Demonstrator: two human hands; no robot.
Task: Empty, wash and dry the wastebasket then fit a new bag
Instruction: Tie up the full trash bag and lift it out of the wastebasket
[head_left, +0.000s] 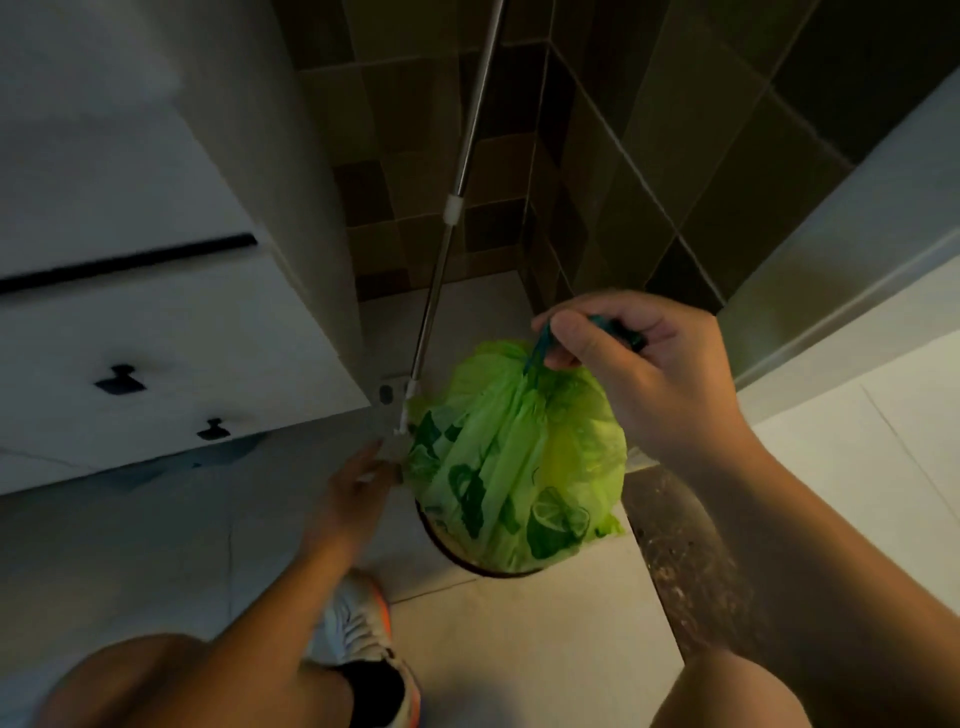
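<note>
The right hand (639, 374) is pinching closed around a dark teal drawstring (540, 353) that is gathering the neck of a thin, crinkled bright-green plastic rubbish bag (514, 457). The film is bunching into long pleats below the fist and bulging round lower down. Darker green printing is showing on the bag, including what looks like a citrus slice; any lettering is creased and cannot be read. The bag is sitting in, and almost wholly covering, a round dark-rimmed wastebasket (457, 556), of which only a curved sliver of rim is showing at the bottom edge. It is standing on the pale, smooth tiled floor (519, 649), in a corner of brown and olive glazed wall tiles.

The left hand (358, 483) is reaching low beside the bag with fingers loosely spread, blurred, gripping nothing that I can see. A shiny metal mop pole (457, 192) is leaning into the corner just behind. A white cabinet (156, 338) with small black knobs is standing at the left. A white sneaker (363, 639) is partly hidden by the forearm.
</note>
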